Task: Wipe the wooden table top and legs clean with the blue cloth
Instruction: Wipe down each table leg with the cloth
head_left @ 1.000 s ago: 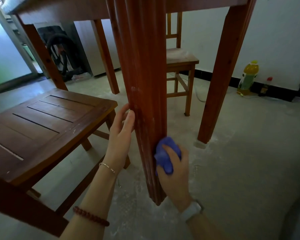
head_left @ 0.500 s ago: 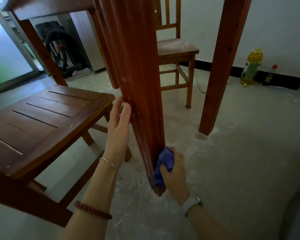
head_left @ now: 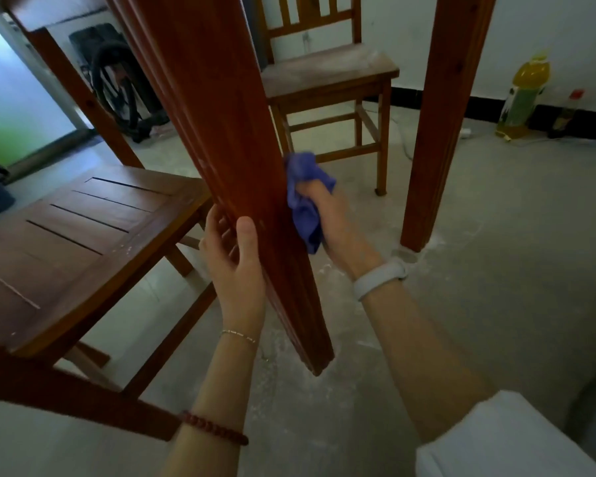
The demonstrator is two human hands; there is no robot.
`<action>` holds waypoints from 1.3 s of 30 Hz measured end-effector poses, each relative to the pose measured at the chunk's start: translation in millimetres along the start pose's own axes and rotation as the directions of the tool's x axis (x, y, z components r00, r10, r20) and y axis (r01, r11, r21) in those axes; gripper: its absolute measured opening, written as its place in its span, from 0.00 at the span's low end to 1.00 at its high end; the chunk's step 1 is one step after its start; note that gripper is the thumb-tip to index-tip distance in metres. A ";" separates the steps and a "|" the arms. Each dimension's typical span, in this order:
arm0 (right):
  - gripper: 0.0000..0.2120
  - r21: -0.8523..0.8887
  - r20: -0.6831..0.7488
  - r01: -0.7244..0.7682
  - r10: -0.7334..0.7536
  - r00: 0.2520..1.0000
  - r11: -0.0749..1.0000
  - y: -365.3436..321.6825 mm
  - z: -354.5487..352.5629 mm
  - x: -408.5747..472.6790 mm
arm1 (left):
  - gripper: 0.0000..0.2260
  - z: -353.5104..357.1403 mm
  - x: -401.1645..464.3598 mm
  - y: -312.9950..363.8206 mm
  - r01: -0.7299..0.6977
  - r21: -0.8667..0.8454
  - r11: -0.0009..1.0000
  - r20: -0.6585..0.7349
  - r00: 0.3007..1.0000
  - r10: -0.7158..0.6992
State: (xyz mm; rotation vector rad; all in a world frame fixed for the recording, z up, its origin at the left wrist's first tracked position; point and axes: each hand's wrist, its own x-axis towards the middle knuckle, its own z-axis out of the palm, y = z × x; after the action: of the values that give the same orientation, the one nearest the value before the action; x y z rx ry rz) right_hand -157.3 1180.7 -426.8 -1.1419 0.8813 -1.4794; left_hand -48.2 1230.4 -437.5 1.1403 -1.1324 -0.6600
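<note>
Dusty floor (head_left: 479, 270), chairs behind. Table leg (head_left: 241, 160) runs frame centre. Left hand (head_left: 234, 259) grips leg's left edge, thumb on front. Right hand (head_left: 334, 218) clutches blue cloth (head_left: 303, 197) against leg's right side.

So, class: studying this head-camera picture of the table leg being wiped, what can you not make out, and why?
- Table top: cut off by the upper edge of the head view.
- Far side of the table leg: hidden by the leg itself.
- Right hand fingers: partly covered by the blue cloth.
- Left hand fingertips: behind the leg.
- Yellow bottle label: blurred, too small.
</note>
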 end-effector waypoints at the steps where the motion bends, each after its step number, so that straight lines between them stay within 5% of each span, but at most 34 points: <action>1: 0.12 -0.044 0.003 -0.076 0.076 0.997 0.996 26.9 -7.4 -8.7 | 0.17 4.6 -1.6 -2.3 -0.006 0.015 1.000 -0.032 0.999 0.006; 5: 0.05 -0.193 0.053 -0.498 0.515 0.855 0.846 123.3 -58.9 -52.8 | 0.15 20.8 -1.9 -16.2 -0.023 0.102 0.994 -0.169 0.985 0.040; 7: 0.02 -0.306 -0.005 -0.560 0.587 0.810 0.770 143.3 -77.2 -60.4 | 0.14 23.9 -1.0 -20.2 -0.017 0.091 0.996 -0.193 0.981 0.034; 13: 0.09 -0.186 0.045 -0.269 0.282 0.958 0.945 47.5 -36.7 -16.9 | 0.17 21.2 -3.0 -11.1 -0.010 0.046 0.999 -0.129 0.991 0.016; 22: 0.24 0.120 0.177 0.032 -0.053 0.983 0.992 -98.5 19.0 29.0 | 0.23 17.2 4.6 32.0 0.041 0.012 0.999 -0.165 0.986 -0.038; 26: 0.05 0.034 0.061 -0.080 0.078 0.995 0.996 -25.7 5.8 12.1 | 0.28 9.8 -3.3 20.5 0.079 0.036 0.996 -0.091 0.993 -0.075; 28: 0.11 -0.035 0.001 -0.255 0.256 0.967 0.966 42.0 -10.9 -14.2 | 0.28 1.2 -13.7 4.4 0.141 0.097 0.985 -0.017 0.990 -0.140; 32: 0.07 -0.040 -0.059 -0.470 0.467 0.882 0.882 136.8 -44.1 -67.9 | 0.28 -20.5 -34.3 -35.5 0.220 0.301 0.928 0.070 0.965 -0.251; 36: 0.16 -0.124 -0.229 -0.507 0.472 0.851 0.853 171.1 -46.1 -91.1 | 0.28 -30.8 -39.2 -64.6 0.252 0.379 0.890 0.127 0.939 -0.320; 39: 0.11 -0.204 -0.318 -0.524 0.450 0.834 0.827 195.9 -42.5 -98.7 | 0.29 -37.5 -38.7 -78.0 0.212 0.391 0.896 0.181 0.937 -0.300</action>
State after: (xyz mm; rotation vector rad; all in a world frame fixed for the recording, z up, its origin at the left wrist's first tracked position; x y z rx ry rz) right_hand -140.4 1235.2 -642.9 -0.8340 1.4888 -1.0977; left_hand -16.5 1252.0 -524.2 1.5835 -1.3587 -0.8295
